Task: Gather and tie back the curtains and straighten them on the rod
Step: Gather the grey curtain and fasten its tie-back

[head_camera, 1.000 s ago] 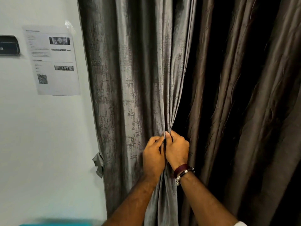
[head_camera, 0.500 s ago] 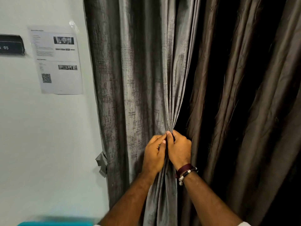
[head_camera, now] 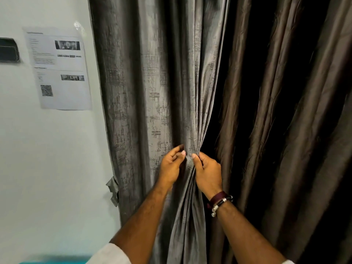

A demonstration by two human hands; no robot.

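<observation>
A grey textured curtain [head_camera: 152,96] hangs at the centre, and a darker brown curtain [head_camera: 285,121] hangs to its right with a dark gap between them. My right hand [head_camera: 207,172] pinches the bunched inner edge of the grey curtain at about waist height. Just to its left, my left hand [head_camera: 171,166] has its fingers loosely curled and parted in front of the grey folds, close to the fabric. A grey fabric tie-back [head_camera: 113,189] dangles at the grey curtain's left edge. The rod is out of view.
A white wall [head_camera: 47,168] fills the left side, with a printed paper notice [head_camera: 61,69] taped to it and a dark plaque [head_camera: 8,52] at the far left. A teal surface [head_camera: 55,261] shows at the bottom edge.
My left hand has come off the gathered edge and shifted a little left, its fingers now apart. My right hand keeps its pinch on the grey curtain. The view has panned slightly left.
</observation>
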